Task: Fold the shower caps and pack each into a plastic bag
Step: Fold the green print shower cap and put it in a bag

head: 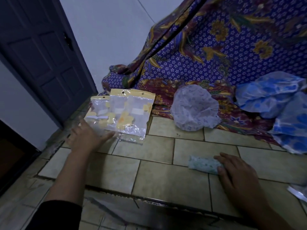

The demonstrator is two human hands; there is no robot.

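Observation:
A folded, rolled pale green shower cap [203,164] lies on the tiled floor at the lower right. My right hand [237,173] rests on its right end with fingers laid flat over it. My left hand [86,136] reaches out, fingers spread, at the near edge of a fanned stack of clear plastic bags [126,112] with yellow headers and flower prints. An unfolded white shower cap [194,107] sits behind, against the cloth. Blue floral shower caps [279,100] are heaped at the far right.
A purple patterned batik cloth [224,47] drapes over something at the back and spreads onto the floor. A dark door [41,52] stands at the left. A step edge [149,199] crosses the tiles near me. Another clear bag [298,192] shows at the right edge.

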